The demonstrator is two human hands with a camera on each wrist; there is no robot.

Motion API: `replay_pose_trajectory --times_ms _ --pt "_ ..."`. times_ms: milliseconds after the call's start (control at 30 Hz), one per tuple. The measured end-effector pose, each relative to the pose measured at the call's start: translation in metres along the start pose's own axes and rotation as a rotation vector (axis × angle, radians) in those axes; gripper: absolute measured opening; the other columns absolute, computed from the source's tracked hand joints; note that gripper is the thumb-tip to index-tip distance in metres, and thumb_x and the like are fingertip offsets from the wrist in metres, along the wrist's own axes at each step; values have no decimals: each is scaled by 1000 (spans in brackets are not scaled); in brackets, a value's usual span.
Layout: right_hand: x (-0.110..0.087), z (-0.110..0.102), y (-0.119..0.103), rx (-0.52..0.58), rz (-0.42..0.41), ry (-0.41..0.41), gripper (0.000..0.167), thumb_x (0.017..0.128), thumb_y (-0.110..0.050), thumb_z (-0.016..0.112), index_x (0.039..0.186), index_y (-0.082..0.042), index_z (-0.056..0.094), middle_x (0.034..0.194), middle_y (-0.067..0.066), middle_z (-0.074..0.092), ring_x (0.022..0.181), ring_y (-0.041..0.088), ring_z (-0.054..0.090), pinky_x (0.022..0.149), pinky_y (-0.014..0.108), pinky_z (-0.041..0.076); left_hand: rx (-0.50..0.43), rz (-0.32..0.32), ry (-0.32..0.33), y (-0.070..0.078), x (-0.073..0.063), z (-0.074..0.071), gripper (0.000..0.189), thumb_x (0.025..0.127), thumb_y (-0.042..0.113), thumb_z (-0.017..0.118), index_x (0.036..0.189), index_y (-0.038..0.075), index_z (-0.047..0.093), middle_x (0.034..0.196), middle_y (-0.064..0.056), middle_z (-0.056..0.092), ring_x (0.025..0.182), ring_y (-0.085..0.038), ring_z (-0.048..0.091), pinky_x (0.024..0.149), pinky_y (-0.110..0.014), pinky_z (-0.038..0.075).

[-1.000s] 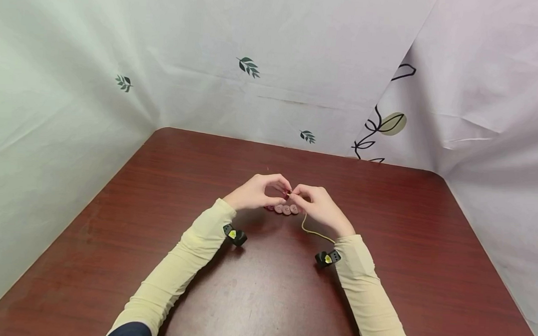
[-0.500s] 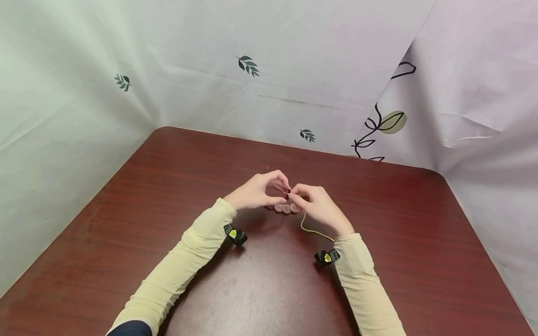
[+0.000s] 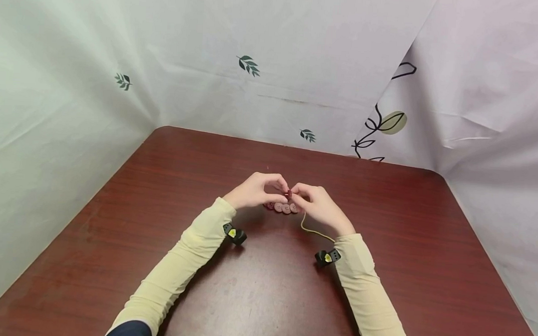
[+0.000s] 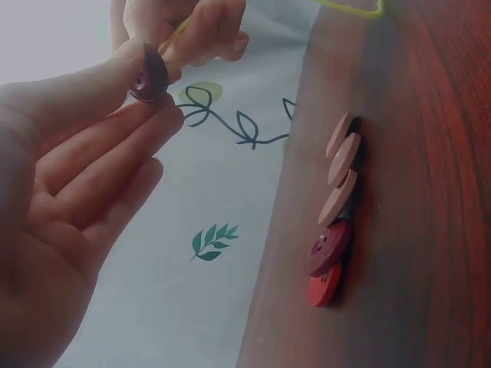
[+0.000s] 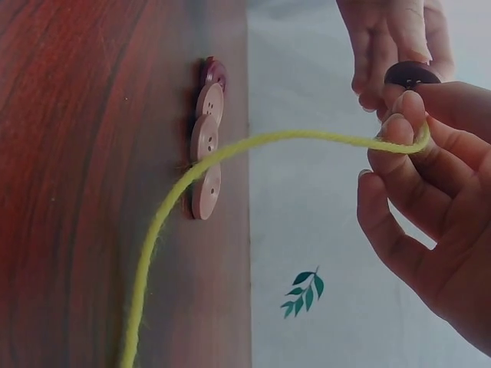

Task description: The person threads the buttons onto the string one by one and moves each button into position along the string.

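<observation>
With thumb and forefinger of my left hand (image 3: pixel 255 191) I pinch a dark maroon button (image 4: pixel 158 70), a smooth, round disc with a thick, rounded rim and small holes at its middle. It sits right at the tips, turned up on edge, just beside the fingertips of my right hand (image 3: pixel 322 206). My other left fingers reach out loosely below it, nearly straight.

My right thumb and forefinger grasp a yellow cord (image 5: pixel 261 138) close against the button; whether its end is through a hole I cannot tell. The cord is soft and twisted, with fine fuzz along it. It bends round in a small loop at my right fingers, then trails in a slack curve down toward my cuff.

Below my fingertips, on the table, a short row of flat, round buttons overlaps edge over edge: three matte, pale pink buttons (image 4: pixel 339 198) toward my right fingers, then a glossier maroon one (image 4: pixel 331 247) and a bright red one (image 4: pixel 324 288) under my left hand. The tabletop (image 3: pixel 250 292) beneath my fingers is reddish brown, streaked with wood grain and slightly shiny. Beyond my fingertips hangs a creased white cloth (image 3: pixel 189 29) printed with green leaf sprigs (image 3: pixel 248 66). Pale yellow sleeves (image 3: pixel 186 249) wrinkle behind both hands.
</observation>
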State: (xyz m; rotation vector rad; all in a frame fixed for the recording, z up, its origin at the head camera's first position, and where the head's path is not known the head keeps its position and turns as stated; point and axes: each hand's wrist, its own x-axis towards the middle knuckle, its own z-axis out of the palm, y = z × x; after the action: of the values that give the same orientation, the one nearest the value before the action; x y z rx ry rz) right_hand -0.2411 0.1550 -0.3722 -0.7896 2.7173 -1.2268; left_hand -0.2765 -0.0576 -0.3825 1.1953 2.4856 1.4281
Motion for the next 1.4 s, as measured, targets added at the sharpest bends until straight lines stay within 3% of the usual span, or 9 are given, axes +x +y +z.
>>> replay_pose_trajectory --times_ms 333,700,967,1400 --pt "1 -1 0 -27 -15 7 13 98 -17 55 94 -12 66 69 12 63 60 11 53 57 23 43 40 5 8 3 0 0 9 85 13 73 93 11 70 92 -4 75 90 -14 68 89 -45 53" --pt "2 1 1 57 10 -12 13 99 -18 53 94 -12 63 66 12 58 61 17 54 59 24 42 67 48 37 1 0 0 7 87 12 71 94 12 71 91 -1 75 86 -10 68 84 -37 54" --pt "3 3 1 100 33 -19 13 100 -18 52 95 -12 62 63 3 56 61 21 55 59 24 40 79 54 46 1 0 0 6 87 12 71 93 12 72 90 0 75 84 -9 67 82 -34 53" --pt "4 3 2 125 50 -20 15 100 -21 53 96 -9 62 65 12 58 62 21 55 60 23 40 81 59 35 -1 0 -2 8 86 13 72 95 12 72 90 0 75 86 -9 67 83 -34 54"
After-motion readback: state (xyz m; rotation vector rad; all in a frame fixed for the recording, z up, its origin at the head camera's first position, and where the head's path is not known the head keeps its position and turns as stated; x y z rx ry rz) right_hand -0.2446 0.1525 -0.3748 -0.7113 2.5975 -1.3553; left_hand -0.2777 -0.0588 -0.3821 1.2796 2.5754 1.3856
